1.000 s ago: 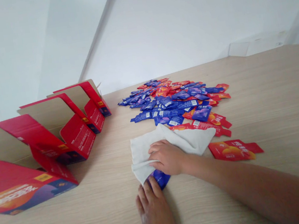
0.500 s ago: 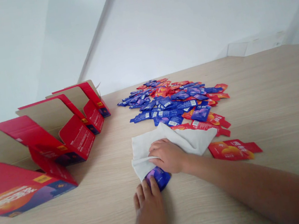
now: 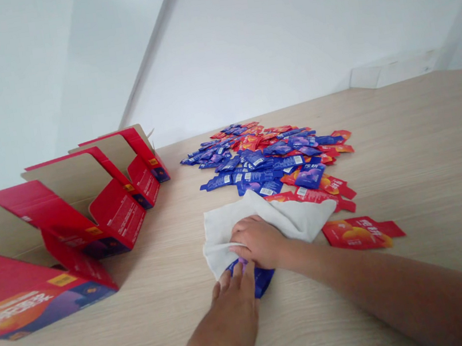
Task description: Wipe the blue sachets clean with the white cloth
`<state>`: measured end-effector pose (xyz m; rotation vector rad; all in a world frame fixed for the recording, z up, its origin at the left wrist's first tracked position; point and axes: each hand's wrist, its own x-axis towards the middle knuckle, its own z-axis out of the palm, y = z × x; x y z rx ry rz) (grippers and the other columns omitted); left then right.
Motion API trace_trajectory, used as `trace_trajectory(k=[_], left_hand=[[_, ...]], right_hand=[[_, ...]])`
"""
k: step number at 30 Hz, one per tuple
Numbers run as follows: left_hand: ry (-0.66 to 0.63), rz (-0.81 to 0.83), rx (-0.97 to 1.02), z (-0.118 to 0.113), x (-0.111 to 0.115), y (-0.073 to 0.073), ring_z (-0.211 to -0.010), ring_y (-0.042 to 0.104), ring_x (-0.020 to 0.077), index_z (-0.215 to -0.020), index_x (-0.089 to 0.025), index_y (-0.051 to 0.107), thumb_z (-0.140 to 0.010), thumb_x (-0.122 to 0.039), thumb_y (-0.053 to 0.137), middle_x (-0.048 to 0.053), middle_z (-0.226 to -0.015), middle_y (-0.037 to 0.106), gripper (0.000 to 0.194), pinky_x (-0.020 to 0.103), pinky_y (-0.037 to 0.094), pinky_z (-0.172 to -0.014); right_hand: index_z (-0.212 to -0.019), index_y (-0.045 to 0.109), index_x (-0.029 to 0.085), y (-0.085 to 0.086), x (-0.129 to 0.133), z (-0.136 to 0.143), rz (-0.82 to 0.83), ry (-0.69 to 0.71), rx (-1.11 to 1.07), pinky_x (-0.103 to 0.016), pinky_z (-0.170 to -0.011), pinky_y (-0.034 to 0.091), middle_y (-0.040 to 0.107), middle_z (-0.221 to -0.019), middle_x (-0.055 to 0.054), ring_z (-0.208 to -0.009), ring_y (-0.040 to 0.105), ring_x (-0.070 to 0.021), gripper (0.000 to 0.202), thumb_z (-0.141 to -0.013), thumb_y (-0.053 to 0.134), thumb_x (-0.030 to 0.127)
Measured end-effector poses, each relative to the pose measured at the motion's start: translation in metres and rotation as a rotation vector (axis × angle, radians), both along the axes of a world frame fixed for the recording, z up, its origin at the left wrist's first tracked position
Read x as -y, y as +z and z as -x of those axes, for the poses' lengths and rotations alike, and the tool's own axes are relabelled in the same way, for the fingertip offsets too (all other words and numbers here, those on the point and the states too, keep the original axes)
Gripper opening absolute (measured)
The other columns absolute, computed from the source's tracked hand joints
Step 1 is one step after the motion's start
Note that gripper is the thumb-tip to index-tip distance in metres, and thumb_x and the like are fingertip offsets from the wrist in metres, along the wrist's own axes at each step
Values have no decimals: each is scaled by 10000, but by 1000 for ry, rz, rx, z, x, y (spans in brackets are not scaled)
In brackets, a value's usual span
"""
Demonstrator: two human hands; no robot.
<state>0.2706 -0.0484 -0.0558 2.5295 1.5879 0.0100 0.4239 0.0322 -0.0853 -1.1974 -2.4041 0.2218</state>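
A white cloth (image 3: 230, 225) is spread over part of a blue pouch (image 3: 265, 281) on the table. My right hand (image 3: 261, 243) rests on this cloth with its fingers curled into a fold of it. Just below, my left hand (image 3: 229, 306) lies over the pouch, fingers stretched out flat on its printed face and close to the right thumb. Most of the pouch is hidden under the cloth and both hands. To the right of the cloth, near my right forearm, lies a red pouch (image 3: 359, 233) with orange fruit printed on it.
A heap of blue and red pouches (image 3: 257, 157) spreads behind the cloth. On the left stand several open red cardboard boxes (image 3: 107, 214) in a row. The wood-grain table (image 3: 423, 156) meets a white wall (image 3: 299, 24) at the back.
My left hand has moved up and right, its fingers now reaching farther over the blue pouch beside my right hand. The pouch has shifted slightly right. My right hand stays on the cloth.
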Motion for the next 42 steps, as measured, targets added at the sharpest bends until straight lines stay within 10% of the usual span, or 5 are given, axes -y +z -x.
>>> trace_trajectory(k=[6,12,21,34,42], left_hand=[[38,343,-143,-37,8,23,-1375,254,270,-1452,-71,95,-813,-172,424,192,-1505,232,726,433,312,-1093],[43,407,-200,-32,12,6,-1397,88,263,-1447,-108,125,-746,-55,376,132,-1534,75,747,452,276,-1106],[-9,267,-124,-12,5,-21,-1379,205,246,-1423,-131,276,-750,-56,376,140,-1490,274,685,450,278,-1115],[-41,347,5,11,-1,-2,-1399,174,132,-1442,-172,217,-881,-147,281,81,-1537,222,565,371,223,-1133],[-69,334,131,13,-3,-4,-1392,222,127,-1435,-134,216,-864,-165,294,122,-1534,236,577,388,184,-1143]], right_hand=[[-881,684,186,-3,-4,-2,1,-13,9,-354,-890,330,640,-949,-61,-973,535,-197,244,-910,518,363],[-905,677,173,-3,-6,-3,-21,-56,-6,-357,-886,333,659,-945,-68,-949,554,-203,256,-915,491,349],[-698,599,171,5,6,-3,-129,139,17,-319,-757,361,631,-769,-46,-787,551,-192,198,-820,554,321],[-805,650,159,-1,-2,-6,-80,-30,7,-337,-802,355,652,-856,-68,-854,561,-199,262,-900,498,350],[-769,630,168,-1,3,-3,-79,228,-20,-312,-785,367,653,-863,-41,-871,565,-190,170,-823,589,324]])
